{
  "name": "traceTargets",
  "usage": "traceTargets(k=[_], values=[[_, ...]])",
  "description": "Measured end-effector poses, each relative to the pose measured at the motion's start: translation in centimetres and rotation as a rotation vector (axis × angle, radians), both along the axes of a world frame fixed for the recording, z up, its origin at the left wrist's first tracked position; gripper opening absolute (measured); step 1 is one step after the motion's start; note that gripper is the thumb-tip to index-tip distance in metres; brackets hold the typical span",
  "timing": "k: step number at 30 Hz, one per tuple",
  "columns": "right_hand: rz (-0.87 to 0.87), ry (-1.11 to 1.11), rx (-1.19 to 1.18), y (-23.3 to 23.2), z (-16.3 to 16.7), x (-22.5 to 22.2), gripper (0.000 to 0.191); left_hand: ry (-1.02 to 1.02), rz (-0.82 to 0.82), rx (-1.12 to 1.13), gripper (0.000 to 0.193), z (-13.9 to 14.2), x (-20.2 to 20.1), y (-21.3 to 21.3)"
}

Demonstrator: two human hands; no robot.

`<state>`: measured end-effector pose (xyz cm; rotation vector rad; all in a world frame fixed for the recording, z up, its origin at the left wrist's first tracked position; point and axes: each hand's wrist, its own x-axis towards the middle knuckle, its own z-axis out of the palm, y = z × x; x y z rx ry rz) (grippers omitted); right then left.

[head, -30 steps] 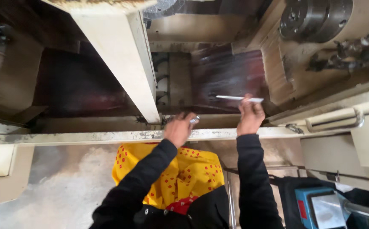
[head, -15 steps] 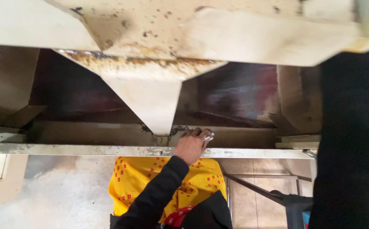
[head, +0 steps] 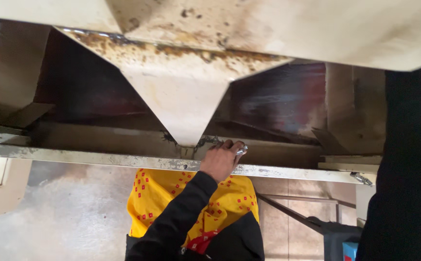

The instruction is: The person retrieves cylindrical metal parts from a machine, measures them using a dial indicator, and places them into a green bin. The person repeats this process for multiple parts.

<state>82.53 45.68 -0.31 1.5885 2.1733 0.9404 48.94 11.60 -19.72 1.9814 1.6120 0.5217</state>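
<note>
Left hand on a small metal piece at the machine rail

The left hand (head: 221, 159) rests on the pale metal rail (head: 99, 159), fingers (head: 229, 146) curled together around a small shiny metal piece (head: 242, 150) just below the tip of the cream, rust-stained wedge-shaped housing (head: 184, 104). The right hand is hidden (only its dark sleeve (head: 404, 164) shows), so its fingers cannot be judged
</note>
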Motion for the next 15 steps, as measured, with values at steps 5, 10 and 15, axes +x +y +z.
traceTargets(k=[5, 10, 15], values=[[0.015, 0.007, -0.001, -0.1, -1.0, 1.4, 0.05, -0.009, 0.022, -0.049, 0.024, 1.0, 0.2, -0.3], [0.048, -0.022, 0.009, 0.3, -1.6, 2.0, 0.052, 0.009, 0.022, 0.056, 0.027, 0.3, 0.5, -0.3], [0.078, -0.075, 0.022, -0.9, -2.2, 1.6, 0.055, 0.062, 0.01, -0.006, 0.029, -0.9, 0.4, -0.2]])
